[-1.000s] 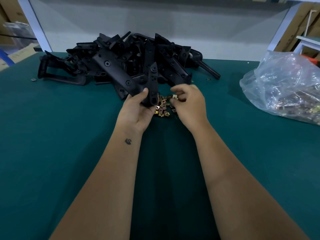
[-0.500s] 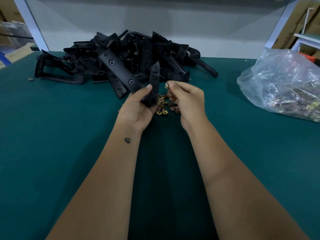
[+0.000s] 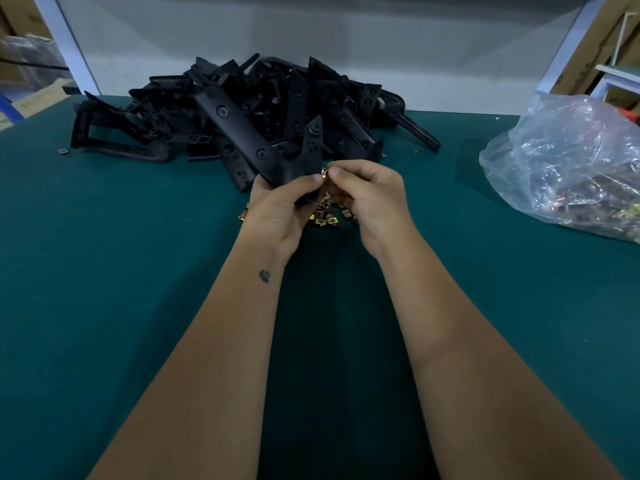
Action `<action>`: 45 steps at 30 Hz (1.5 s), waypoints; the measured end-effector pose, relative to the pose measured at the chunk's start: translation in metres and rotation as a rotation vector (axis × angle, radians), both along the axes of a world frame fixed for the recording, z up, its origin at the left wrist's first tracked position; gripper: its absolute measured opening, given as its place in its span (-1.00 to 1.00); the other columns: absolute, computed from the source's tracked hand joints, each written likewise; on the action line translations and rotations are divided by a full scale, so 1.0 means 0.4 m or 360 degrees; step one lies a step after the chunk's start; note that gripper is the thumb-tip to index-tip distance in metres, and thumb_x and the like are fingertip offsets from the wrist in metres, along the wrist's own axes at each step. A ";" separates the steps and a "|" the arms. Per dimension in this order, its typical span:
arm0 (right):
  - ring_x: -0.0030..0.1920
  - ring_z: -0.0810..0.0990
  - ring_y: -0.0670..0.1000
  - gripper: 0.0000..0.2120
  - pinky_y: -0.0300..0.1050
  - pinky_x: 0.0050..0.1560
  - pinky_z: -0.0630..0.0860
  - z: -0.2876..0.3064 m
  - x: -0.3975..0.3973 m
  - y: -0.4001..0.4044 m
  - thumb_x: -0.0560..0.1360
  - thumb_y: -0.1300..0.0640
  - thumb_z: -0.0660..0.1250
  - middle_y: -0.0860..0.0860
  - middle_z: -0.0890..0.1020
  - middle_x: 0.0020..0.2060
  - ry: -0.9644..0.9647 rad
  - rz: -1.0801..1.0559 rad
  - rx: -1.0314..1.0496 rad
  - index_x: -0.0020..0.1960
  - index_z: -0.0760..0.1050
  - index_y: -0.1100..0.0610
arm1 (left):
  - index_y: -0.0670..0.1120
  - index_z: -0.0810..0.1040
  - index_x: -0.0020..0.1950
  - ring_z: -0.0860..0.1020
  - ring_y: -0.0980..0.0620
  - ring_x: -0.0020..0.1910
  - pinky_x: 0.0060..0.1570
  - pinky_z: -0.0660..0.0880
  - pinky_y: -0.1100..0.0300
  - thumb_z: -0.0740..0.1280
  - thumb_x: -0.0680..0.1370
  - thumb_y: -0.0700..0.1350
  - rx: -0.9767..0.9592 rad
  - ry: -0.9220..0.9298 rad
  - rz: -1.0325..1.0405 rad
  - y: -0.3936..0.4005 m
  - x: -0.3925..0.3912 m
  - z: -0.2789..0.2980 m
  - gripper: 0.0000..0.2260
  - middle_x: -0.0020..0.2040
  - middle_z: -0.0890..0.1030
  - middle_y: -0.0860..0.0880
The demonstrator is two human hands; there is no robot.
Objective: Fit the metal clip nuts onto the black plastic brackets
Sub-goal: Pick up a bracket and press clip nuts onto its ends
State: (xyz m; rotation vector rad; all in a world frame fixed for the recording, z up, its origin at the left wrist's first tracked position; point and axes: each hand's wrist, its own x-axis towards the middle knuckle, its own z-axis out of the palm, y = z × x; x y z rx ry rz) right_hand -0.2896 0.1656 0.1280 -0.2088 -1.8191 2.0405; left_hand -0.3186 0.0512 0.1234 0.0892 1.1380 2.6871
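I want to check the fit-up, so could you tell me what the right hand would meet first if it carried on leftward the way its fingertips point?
Most likely the black bracket gripped by the left hand: the right hand pinches a clip nut right beside its edge, though contact is unclear.

A green mat point(image 3: 104, 306) covers the bench, a crumpled clear plastic bag point(image 3: 568, 161) lies at three o'clock, a pale wall panel point(image 3: 311, 36) stands at twelve, and cardboard boxes point(image 3: 602, 39) sit behind white frame posts point(image 3: 562, 46) at two o'clock.
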 end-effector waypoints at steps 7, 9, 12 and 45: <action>-0.22 0.61 -0.02 -0.87 -0.15 -0.12 0.56 0.002 0.002 -0.003 0.48 0.34 0.41 0.08 0.66 -0.26 -0.0001 0.0040 0.0030 -0.18 0.63 0.14 | -0.14 0.39 0.11 0.65 -0.02 -0.16 -0.19 0.59 0.17 0.37 0.43 -0.50 -0.0038 0.0033 0.0157 0.001 -0.006 -0.008 -0.61 -0.07 0.61 -0.13; -0.23 0.60 -0.03 -0.87 -0.16 -0.15 0.56 0.003 0.003 -0.007 0.48 0.34 0.41 0.07 0.66 -0.27 -0.0006 0.0060 0.0040 -0.18 0.62 0.15 | -0.14 0.39 0.08 0.66 0.01 -0.21 -0.22 0.58 0.19 0.38 0.43 -0.50 0.0016 0.0028 0.0210 0.000 -0.007 -0.009 -0.63 -0.10 0.61 -0.13; -0.29 0.58 -0.06 -0.87 -0.18 -0.21 0.53 0.003 0.004 -0.015 0.47 0.36 0.41 0.03 0.64 -0.33 -0.0001 0.0130 0.0098 -0.17 0.61 0.16 | -0.14 0.41 0.03 0.66 0.05 -0.28 -0.25 0.58 0.21 0.38 0.44 -0.50 0.0104 -0.0002 0.0274 -0.006 -0.012 -0.011 -0.65 -0.13 0.61 -0.12; -0.14 0.62 -0.08 -0.85 -0.18 -0.09 0.59 -0.030 -0.010 -0.092 0.51 0.28 0.36 -0.02 0.64 -0.19 0.0062 -0.0266 0.0323 -0.11 0.56 0.04 | -0.12 0.38 0.16 0.65 -0.05 -0.20 -0.08 0.63 -0.01 0.45 0.41 -0.44 -0.0062 -0.0049 0.0341 -0.007 -0.013 -0.019 -0.55 -0.22 0.66 -0.08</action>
